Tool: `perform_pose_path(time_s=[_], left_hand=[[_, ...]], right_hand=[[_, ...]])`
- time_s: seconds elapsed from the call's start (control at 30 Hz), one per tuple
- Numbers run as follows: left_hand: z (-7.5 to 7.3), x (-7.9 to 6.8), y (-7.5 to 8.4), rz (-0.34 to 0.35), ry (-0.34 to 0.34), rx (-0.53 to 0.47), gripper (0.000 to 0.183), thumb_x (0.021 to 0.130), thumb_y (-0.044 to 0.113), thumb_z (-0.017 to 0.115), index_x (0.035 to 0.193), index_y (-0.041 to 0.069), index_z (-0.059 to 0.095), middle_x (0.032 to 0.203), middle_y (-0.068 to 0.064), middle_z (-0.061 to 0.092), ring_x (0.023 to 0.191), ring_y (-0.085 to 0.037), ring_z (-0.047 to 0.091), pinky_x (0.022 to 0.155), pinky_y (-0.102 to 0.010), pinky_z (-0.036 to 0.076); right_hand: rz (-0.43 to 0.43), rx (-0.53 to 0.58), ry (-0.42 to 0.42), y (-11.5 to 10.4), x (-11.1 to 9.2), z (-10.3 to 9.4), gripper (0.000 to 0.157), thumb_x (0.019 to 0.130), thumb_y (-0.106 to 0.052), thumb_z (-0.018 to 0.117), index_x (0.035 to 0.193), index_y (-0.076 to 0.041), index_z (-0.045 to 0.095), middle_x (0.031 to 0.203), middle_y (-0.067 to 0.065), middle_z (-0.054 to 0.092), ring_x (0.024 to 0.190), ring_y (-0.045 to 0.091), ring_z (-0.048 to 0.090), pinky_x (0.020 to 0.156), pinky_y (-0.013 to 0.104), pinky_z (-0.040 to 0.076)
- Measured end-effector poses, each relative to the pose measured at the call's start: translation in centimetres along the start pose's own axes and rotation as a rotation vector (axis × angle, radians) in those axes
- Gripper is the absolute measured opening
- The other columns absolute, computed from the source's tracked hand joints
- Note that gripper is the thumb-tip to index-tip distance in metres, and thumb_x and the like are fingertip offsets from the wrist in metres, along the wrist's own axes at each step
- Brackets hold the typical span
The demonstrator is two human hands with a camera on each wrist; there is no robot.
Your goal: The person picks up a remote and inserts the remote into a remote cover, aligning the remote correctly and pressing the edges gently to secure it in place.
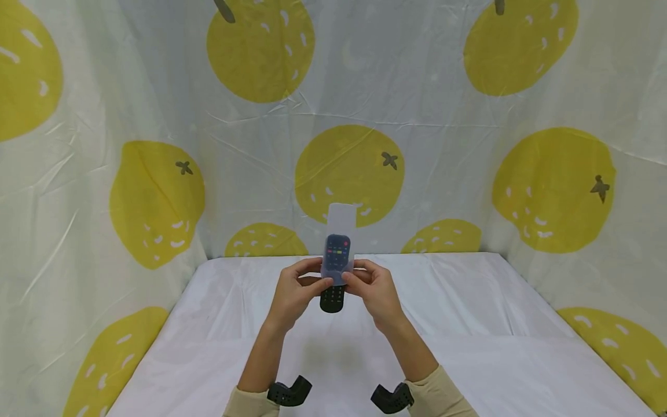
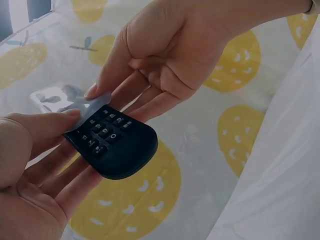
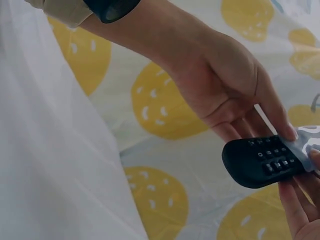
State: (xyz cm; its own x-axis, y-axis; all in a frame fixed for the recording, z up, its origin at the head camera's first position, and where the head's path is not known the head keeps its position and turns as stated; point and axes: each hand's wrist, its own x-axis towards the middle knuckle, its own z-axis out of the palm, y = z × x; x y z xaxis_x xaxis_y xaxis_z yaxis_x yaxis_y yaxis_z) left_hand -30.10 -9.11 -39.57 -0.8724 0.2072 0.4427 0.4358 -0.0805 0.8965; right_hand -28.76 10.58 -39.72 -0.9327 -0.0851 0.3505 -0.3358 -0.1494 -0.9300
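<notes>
A black remote control (image 1: 332, 300) is partly inside a clear plastic sleeve (image 1: 341, 220), held up above the white surface. The sleeve covers its upper part, with coloured buttons showing through, and its far end extends beyond the remote. The number-key end (image 2: 127, 145) sticks out bare. On the left side, my left hand (image 1: 298, 289) pinches the sleeve's edge, thumb on top and fingers beneath the remote. My right hand (image 1: 376, 288) does likewise on the right side. In the right wrist view the bare end of the remote (image 3: 255, 162) shows, while the sleeve is mostly cut off.
A white cloth (image 1: 458, 307) covers the table below the hands. Pale curtains with yellow lemon prints (image 1: 349, 168) stand behind and at both sides. Black wrist straps with camera mounts (image 1: 289, 391) sit at both cuffs.
</notes>
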Motion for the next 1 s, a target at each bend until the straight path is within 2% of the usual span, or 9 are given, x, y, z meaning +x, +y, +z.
perform_pose_path(time_s=[0.13, 0.43, 0.6, 0.77, 0.87, 1.0], left_hand=[[-0.11, 0.01, -0.21, 0.0, 0.001, 0.002, 0.045, 0.088, -0.001, 0.082, 0.13, -0.003, 0.067, 0.111, -0.02, 0.068, 0.091, -0.033, 0.075, 0.078, -0.039, 0.062], [-0.38, -0.18, -0.12, 0.007, -0.014, -0.003, 0.045, 0.088, 0.0, 0.081, 0.131, -0.001, 0.067, 0.11, -0.021, 0.067, 0.09, -0.034, 0.075, 0.078, -0.04, 0.062], [-0.38, -0.17, -0.06, 0.022, -0.005, 0.009, 0.042, 0.089, -0.001, 0.08, 0.129, -0.003, 0.067, 0.11, -0.021, 0.067, 0.092, -0.033, 0.075, 0.078, -0.039, 0.062], [-0.42, -0.06, 0.08, 0.058, 0.022, -0.027, 0.039, 0.091, -0.001, 0.078, 0.128, -0.004, 0.068, 0.114, -0.022, 0.068, 0.096, -0.032, 0.074, 0.078, -0.041, 0.062], [-0.43, -0.04, 0.19, 0.074, 0.036, -0.057, 0.038, 0.091, -0.001, 0.078, 0.128, -0.004, 0.068, 0.116, -0.021, 0.068, 0.097, -0.031, 0.074, 0.078, -0.042, 0.062], [-0.37, -0.15, 0.25, 0.072, 0.031, -0.08, 0.037, 0.092, -0.001, 0.078, 0.127, -0.005, 0.068, 0.117, -0.02, 0.069, 0.1, -0.029, 0.073, 0.08, -0.042, 0.061]], right_hand=[[-0.003, 0.005, 0.004, -0.07, 0.01, 0.02, 0.03, 0.097, 0.002, 0.07, 0.124, 0.012, 0.064, 0.107, 0.022, 0.074, 0.095, 0.024, 0.075, 0.088, 0.039, 0.059], [0.04, 0.035, -0.05, -0.3, 0.0, -0.31, 0.039, 0.098, 0.001, 0.07, 0.131, 0.017, 0.057, 0.115, 0.025, 0.072, 0.099, 0.02, 0.074, 0.09, 0.037, 0.057], [0.039, 0.031, -0.055, -0.12, 0.07, -0.28, 0.038, 0.097, -0.001, 0.072, 0.129, 0.014, 0.06, 0.114, 0.022, 0.073, 0.101, 0.023, 0.073, 0.092, 0.039, 0.057], [0.01, -0.159, -0.122, 0.17, 0.05, -0.42, 0.043, 0.092, -0.011, 0.08, 0.131, 0.0, 0.067, 0.117, 0.013, 0.073, 0.11, 0.028, 0.068, 0.096, 0.045, 0.055], [-0.01, -0.286, -0.159, 0.38, -0.02, -0.4, 0.04, 0.091, -0.015, 0.082, 0.127, -0.003, 0.07, 0.112, 0.009, 0.074, 0.107, 0.028, 0.069, 0.092, 0.046, 0.056], [-0.004, -0.31, -0.194, 0.46, -0.15, -0.24, 0.034, 0.094, -0.014, 0.079, 0.123, 0.0, 0.071, 0.106, 0.01, 0.074, 0.098, 0.027, 0.071, 0.088, 0.043, 0.058]])
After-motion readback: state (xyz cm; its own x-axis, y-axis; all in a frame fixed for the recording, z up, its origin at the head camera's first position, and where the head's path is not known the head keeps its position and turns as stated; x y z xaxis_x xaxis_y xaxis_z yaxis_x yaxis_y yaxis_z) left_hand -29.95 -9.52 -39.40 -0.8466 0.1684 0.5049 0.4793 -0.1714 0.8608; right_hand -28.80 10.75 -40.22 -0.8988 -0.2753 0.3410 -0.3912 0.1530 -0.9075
